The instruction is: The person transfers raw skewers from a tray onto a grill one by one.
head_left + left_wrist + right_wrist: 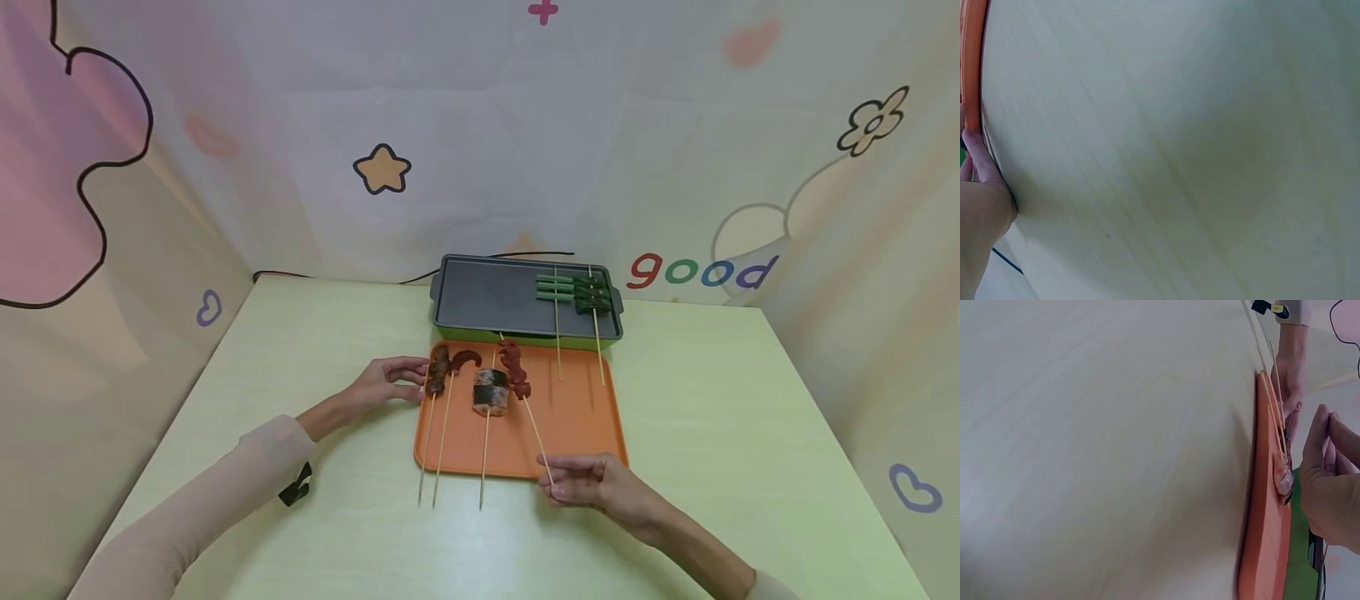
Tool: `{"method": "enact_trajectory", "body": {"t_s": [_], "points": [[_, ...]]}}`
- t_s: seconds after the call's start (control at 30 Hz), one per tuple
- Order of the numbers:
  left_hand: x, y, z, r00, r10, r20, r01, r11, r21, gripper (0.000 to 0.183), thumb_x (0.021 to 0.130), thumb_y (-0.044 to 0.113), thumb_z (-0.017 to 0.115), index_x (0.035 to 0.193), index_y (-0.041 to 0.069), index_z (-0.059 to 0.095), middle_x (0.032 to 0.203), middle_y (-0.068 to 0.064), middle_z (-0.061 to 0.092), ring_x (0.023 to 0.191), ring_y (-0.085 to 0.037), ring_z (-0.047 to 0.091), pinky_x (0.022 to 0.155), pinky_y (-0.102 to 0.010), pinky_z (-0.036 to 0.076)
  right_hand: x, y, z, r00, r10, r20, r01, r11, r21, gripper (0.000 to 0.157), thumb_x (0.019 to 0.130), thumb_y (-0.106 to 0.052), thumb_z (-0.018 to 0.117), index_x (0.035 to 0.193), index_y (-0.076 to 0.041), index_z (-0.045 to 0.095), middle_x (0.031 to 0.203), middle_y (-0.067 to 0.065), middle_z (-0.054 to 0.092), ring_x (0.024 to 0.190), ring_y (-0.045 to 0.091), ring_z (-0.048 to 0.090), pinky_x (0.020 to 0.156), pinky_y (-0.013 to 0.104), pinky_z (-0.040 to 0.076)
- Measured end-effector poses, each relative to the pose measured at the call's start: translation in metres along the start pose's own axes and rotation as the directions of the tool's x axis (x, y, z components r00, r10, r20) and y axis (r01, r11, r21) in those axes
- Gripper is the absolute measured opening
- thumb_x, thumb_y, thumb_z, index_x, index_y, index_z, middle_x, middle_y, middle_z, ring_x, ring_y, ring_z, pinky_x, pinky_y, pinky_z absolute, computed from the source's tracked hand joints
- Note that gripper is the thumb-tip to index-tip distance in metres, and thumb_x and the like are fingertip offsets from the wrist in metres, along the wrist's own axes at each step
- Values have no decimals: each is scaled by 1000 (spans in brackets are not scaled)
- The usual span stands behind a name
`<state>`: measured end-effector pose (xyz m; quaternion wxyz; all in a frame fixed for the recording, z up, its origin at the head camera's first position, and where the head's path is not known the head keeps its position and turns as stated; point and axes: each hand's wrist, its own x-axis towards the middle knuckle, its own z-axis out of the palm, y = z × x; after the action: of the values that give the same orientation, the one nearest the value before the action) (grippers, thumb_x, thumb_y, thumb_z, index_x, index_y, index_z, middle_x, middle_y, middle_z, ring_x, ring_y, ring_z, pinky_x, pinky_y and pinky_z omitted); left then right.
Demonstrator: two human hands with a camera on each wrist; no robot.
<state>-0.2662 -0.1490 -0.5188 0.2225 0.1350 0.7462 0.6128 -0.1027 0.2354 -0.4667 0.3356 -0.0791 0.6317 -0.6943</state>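
Note:
My right hand pinches the lower stick of a red meat skewer, whose meat is raised over the orange tray. At the tray's left edge rests my left hand, fingers extended and loose beside a dark brown skewer. Next to that lies a skewer with a curled reddish piece. A skewer with a pale piece banded in black lies mid-tray. In the right wrist view, my right hand has thumb and fingertips together; the stick is hard to make out there.
Behind the tray stands a grill with a dark plate and green base. On its right side lie two green vegetable skewers, their sticks reaching over the tray. A black cord runs behind the grill along the curtain.

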Motion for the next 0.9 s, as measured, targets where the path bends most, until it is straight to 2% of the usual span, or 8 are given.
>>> {"method": "enact_trajectory", "body": {"t_s": [0.27,0.57,0.73,0.9], "points": [[0,1,1,1000,1,4,-1,1000,-5,60,90,-2,72,146,-5,51,132,-25,63,105,-6,63,86,-15,55,12,-18,2,999,-31,-18,30,998,-64,62,98,-10,67,149,14,40,132,24,67,114,15,71,100,35,56],[1,0,0,1000,-15,-7,15,1000,-10,61,89,-3,72,146,-4,51,128,-19,65,104,-5,63,85,-15,55,31,-37,0,993,-64,-101,51,991,-125,64,98,-13,68,153,6,40,139,27,61,119,16,69,100,29,56],[2,0,0,999,-31,-16,31,999,-4,62,88,-2,73,146,-2,52,125,-13,68,104,-5,63,86,-15,54,51,-45,-2,983,-106,-150,92,991,-93,63,100,-8,65,154,6,37,127,12,70,115,11,70,105,35,53],[1,2,1,999,-28,-15,28,1000,4,61,89,-1,74,146,-3,52,129,-21,66,107,-8,63,86,-15,54,71,-60,-4,967,-103,-232,98,995,-35,56,101,1,59,154,5,40,115,-2,72,106,6,71,106,37,52]]}}
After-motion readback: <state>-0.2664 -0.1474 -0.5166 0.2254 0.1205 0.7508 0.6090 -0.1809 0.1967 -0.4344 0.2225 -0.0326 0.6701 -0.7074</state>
